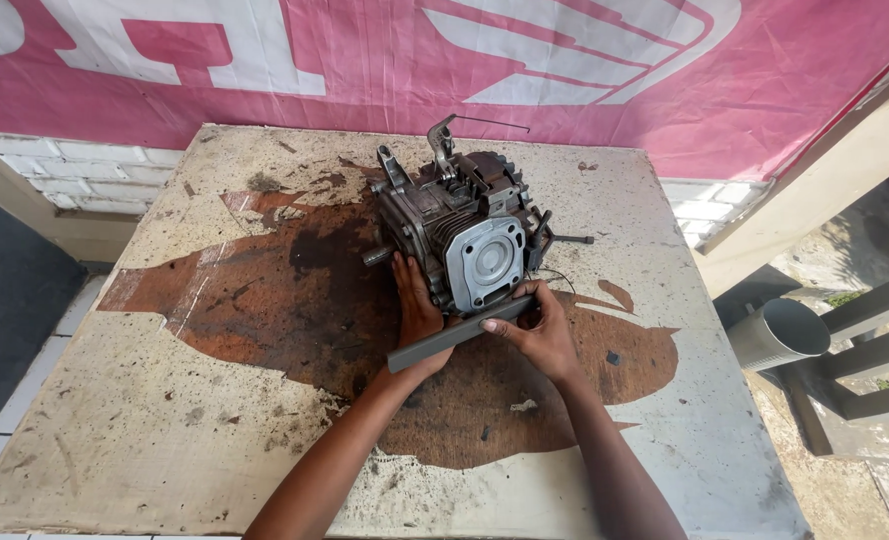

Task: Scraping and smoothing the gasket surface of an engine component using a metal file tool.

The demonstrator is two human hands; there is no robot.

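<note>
A grey metal bar lies slantwise just below the front of a small engine block, its lower end toward the left and its upper end rising to the right under the round cylinder face. The right hand grips the bar near its upper end, thumb on the near side and fingers curled over the top. The left hand lies flat against the engine's left lower side, fingers stretched up along the casing; the bar crosses in front of its palm, and whether that hand also presses on the bar is hard to tell from this angle.

The engine sits near the middle of the table, toward the far edge, with a bent lever sticking up from its top and a short rod pointing out to the right. The tabletop is pale, chipped and marked by a wide dark oil stain around the engine. Behind the table hangs a pink and white banner. A grey pipe lies off the table to the right.
</note>
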